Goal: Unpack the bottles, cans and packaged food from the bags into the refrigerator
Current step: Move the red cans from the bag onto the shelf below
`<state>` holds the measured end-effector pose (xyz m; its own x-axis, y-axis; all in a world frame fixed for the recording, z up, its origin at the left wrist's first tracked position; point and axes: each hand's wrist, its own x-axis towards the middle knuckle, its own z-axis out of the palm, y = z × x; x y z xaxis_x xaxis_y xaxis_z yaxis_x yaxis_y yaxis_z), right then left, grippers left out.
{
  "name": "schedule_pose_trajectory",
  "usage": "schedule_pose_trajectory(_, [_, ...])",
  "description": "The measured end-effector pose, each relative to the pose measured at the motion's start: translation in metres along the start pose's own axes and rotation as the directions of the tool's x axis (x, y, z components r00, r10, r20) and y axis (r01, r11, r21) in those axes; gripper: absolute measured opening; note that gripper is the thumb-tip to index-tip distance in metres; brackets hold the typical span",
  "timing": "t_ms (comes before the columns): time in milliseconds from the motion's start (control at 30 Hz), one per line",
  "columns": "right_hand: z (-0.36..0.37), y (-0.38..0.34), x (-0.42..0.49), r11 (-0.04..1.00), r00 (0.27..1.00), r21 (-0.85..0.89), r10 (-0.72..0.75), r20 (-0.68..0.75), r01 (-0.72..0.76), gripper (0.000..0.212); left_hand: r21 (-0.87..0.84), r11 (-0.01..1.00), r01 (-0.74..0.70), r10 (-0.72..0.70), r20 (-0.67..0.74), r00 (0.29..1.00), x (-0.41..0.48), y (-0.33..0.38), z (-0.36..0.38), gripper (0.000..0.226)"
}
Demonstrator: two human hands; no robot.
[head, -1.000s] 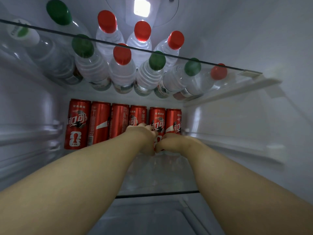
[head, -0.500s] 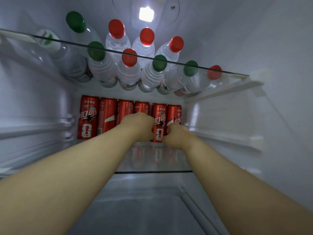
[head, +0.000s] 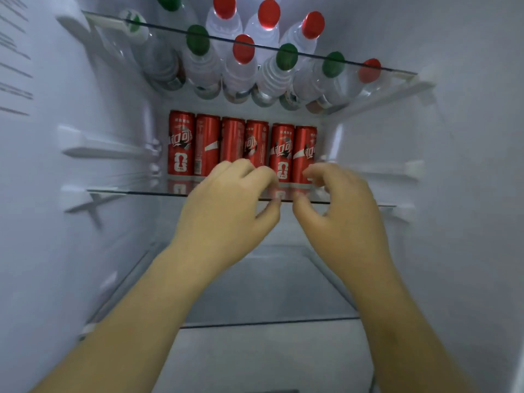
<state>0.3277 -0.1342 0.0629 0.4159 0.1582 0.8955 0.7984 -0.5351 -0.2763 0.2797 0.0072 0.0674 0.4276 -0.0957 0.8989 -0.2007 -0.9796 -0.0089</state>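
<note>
Inside the white refrigerator [head: 467,131], the left hand [head: 226,214] and right hand [head: 343,217] hover side by side, each grip loose, fingers half curled round nothing. Just beyond the fingertips, six red cans [head: 243,146] stand in a row at the back of a glass shelf [head: 127,191]. Above the grips, water bottles [head: 241,63] crowd the upper shelf [head: 382,70]; beneath the wrists lies a lower shelf [head: 269,321]

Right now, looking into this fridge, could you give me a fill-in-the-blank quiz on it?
The row of cans has ___ cans in it.
The bottles stand on the glass shelf ___ the cans.
The left hand and right hand hold ___.
Missing words: six; above; nothing.
</note>
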Motion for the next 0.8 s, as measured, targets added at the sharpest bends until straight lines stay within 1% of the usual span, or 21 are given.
schedule_pose_trajectory(67, [0.000, 0.003, -0.024, 0.999, 0.998, -0.014, 0.036, 0.053, -0.036, 0.031, -0.030, 1.000, 0.003, -0.001, 0.051, 0.999, -0.024, 0.003, 0.003, 0.035])
schedule_pose_trajectory(133, [0.002, 0.005, -0.047, 0.995, 0.987, -0.038, 0.101, 0.128, -0.097, 0.033, -0.036, 0.999, 0.019, -0.015, 0.125, 0.992, -0.046, 0.005, 0.009, 0.029])
schedule_pose_trajectory(200, [0.003, 0.009, -0.070, 0.985, 0.966, -0.061, 0.171, 0.194, -0.162, 0.035, -0.038, 0.998, 0.040, -0.032, 0.174, 0.984, -0.066, 0.006, 0.017, 0.023])
schedule_pose_trajectory(300, [0.003, 0.012, -0.107, 0.964, 0.931, -0.122, 0.261, 0.256, -0.237, 0.037, -0.078, 0.995, 0.059, -0.037, 0.253, 0.967, -0.097, 0.009, 0.024, 0.020])
schedule_pose_trajectory(367, [0.001, 0.012, -0.130, 0.945, 0.898, -0.162, 0.323, 0.300, -0.285, 0.038, -0.108, 0.992, 0.061, -0.030, 0.273, 0.962, -0.116, 0.018, 0.026, 0.020])
schedule_pose_trajectory(467, [-0.008, 0.008, -0.162, 0.910, 0.840, -0.235, 0.409, 0.357, -0.342, 0.038, -0.103, 0.987, 0.124, -0.074, 0.393, 0.917, -0.141, 0.038, 0.027, 0.031])
schedule_pose_trajectory(567, [-0.022, 0.003, -0.191, 0.894, 0.813, -0.265, 0.442, 0.378, -0.362, 0.039, -0.095, 0.984, 0.149, -0.084, 0.490, 0.868, -0.163, 0.060, 0.019, 0.037])
schedule_pose_trajectory(667, [-0.040, -0.006, -0.220, 0.885, 0.786, -0.279, 0.462, 0.411, -0.374, 0.040, -0.098, 0.979, 0.181, -0.103, 0.532, 0.841, -0.187, 0.081, 0.008, 0.036])
schedule_pose_trajectory(800, [-0.081, -0.018, -0.267, 0.873, 0.745, -0.296, 0.485, 0.458, -0.387, 0.041, -0.083, 0.979, 0.186, -0.105, 0.580, 0.808, -0.225, 0.122, -0.013, 0.038])
